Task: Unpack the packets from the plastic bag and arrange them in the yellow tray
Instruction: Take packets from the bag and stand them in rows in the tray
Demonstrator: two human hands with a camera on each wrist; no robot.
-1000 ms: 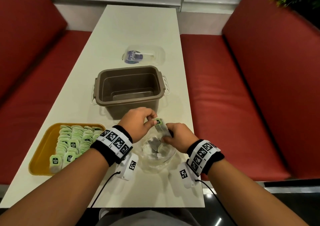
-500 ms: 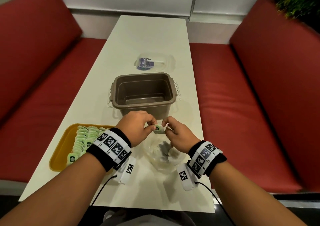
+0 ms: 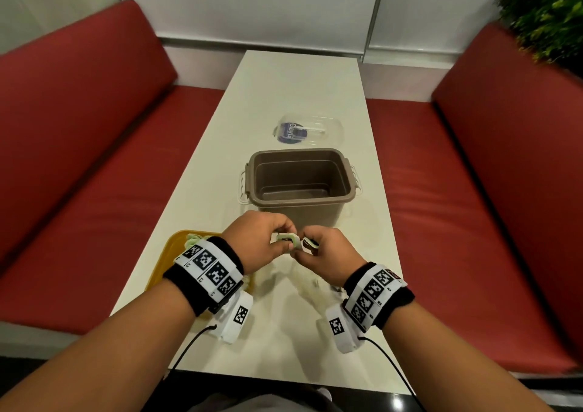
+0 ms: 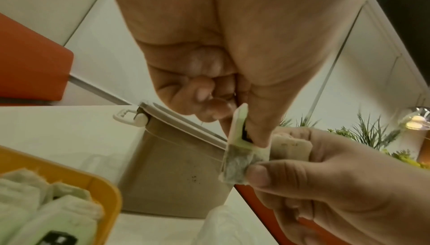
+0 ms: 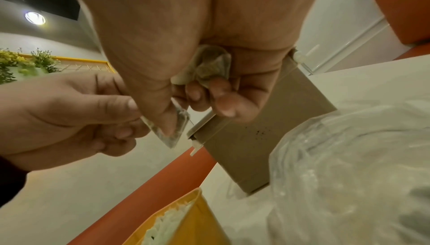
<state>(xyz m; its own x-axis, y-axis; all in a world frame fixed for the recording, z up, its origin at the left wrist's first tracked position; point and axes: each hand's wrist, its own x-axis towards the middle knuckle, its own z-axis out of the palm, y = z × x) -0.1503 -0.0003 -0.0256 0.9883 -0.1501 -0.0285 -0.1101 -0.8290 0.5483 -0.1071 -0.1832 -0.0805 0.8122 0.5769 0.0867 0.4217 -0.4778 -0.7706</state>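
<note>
Two bare hands meet above a white table, both pinching one tea packet between them. Left hand grips its green tag between thumb and forefinger; right hand pinches the pouch and curls around a second packet. Below them lies the clear plastic bag. Left sits the yellow tray holding packets, with a brown tub just beyond the hands.
</note>
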